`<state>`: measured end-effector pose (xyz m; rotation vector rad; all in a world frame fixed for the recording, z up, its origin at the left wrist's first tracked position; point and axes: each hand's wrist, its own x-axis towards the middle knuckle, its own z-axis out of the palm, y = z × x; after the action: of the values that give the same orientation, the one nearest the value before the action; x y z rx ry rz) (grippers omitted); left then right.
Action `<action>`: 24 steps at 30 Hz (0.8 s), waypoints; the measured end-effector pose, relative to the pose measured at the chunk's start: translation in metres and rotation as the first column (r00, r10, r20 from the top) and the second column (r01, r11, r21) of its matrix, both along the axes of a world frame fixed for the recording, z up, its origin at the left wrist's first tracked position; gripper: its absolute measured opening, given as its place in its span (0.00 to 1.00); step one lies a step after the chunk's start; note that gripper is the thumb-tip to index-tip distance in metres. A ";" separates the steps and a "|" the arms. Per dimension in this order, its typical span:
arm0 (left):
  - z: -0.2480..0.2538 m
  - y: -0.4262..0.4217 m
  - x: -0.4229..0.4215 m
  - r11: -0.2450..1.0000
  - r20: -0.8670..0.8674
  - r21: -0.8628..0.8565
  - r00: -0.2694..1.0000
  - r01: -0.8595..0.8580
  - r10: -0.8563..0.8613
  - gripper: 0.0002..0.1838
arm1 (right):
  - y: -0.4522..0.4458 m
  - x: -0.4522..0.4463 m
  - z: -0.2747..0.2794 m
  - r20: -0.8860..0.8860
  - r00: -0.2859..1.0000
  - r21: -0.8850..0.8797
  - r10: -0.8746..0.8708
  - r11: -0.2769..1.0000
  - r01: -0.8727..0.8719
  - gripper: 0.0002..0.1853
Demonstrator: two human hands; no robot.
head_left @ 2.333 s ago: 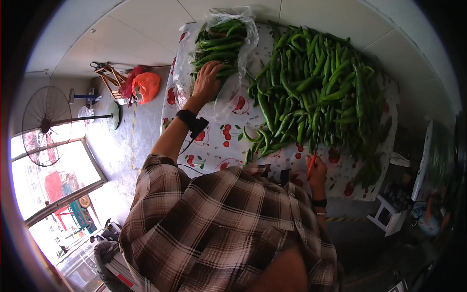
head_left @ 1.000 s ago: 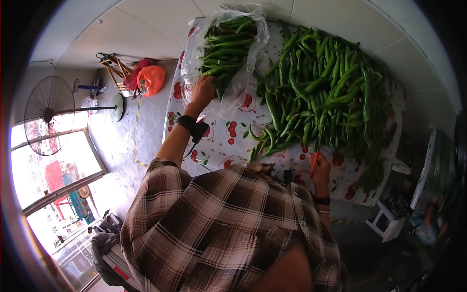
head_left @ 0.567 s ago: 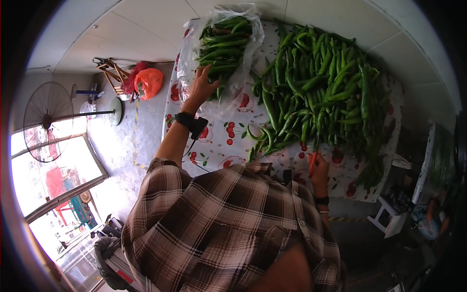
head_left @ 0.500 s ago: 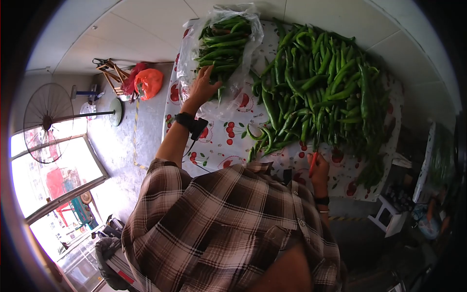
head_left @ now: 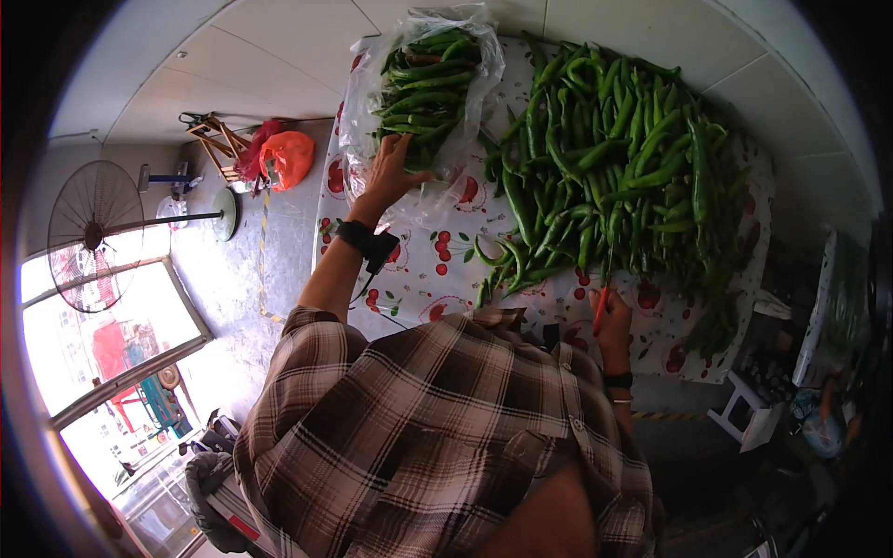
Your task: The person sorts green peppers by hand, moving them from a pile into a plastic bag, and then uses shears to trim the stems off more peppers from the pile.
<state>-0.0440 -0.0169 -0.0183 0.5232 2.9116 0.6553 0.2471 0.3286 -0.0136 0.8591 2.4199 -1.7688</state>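
Note:
My left hand (head_left: 393,175) rests at the near end of the clear plastic bag (head_left: 488,56), its thumb stretched out away from the fingers. Long green peppers (head_left: 433,82) lie stacked in that bag, just beyond my fingertips. My right hand (head_left: 612,319) is closed around what look like red-handled scissors (head_left: 600,305). Their thin blades point away from me, toward the near edge of a large heap of green peppers (head_left: 605,158). Whether the blades touch a pepper I cannot tell.
A tablecloth with a cherry pattern (head_left: 419,279) covers the table, which stands against a tiled wall (head_left: 642,28). On the floor to the left are a standing fan (head_left: 93,234) and an orange bag (head_left: 288,156). A white stool (head_left: 749,418) stands at the lower right.
My left hand has drawn back slightly toward me from the bagged peppers. The right hand and the scissors stay almost where they were.

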 end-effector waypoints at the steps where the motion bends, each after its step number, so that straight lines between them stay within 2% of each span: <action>1: 0.000 0.001 0.001 1.000 0.000 0.001 1.000 0.001 -0.001 0.49 | -0.001 -0.001 0.003 0.007 1.000 -0.002 -0.004 1.000 0.004 0.15; 3: 0.000 0.003 0.002 0.997 -0.016 -0.073 1.000 -0.016 0.015 0.45 | 0.000 0.000 0.005 0.014 1.000 -0.002 -0.010 1.000 0.010 0.15; 7: 0.006 0.003 0.010 0.996 -0.018 -0.091 1.000 0.011 -0.013 0.44 | 0.000 0.002 0.002 0.038 0.999 0.008 -0.014 1.000 0.013 0.14; 9: 0.009 0.002 0.013 0.996 -0.024 -0.063 0.998 0.055 -0.057 0.44 | 0.000 0.003 -0.001 0.039 0.999 0.006 -0.012 1.000 0.011 0.14; 19: 0.003 0.005 0.022 0.997 0.052 -0.044 0.996 0.069 -0.066 0.48 | 0.001 0.002 -0.003 0.022 1.000 -0.017 -0.008 1.000 0.008 0.13; 22: -0.011 -0.005 0.019 0.989 0.024 -0.059 0.991 0.134 -0.132 0.48 | 0.000 0.002 -0.003 0.023 1.000 -0.022 -0.011 1.000 0.012 0.13; 24: -0.012 -0.004 0.019 0.988 -0.019 -0.002 0.988 0.154 -0.154 0.45 | 0.000 0.001 -0.001 0.024 1.000 -0.020 -0.003 1.000 0.004 0.13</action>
<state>-0.0253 -0.0212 -0.0305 0.7498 2.8513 0.6321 0.2484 0.3288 -0.0150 0.8781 2.3840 -1.7701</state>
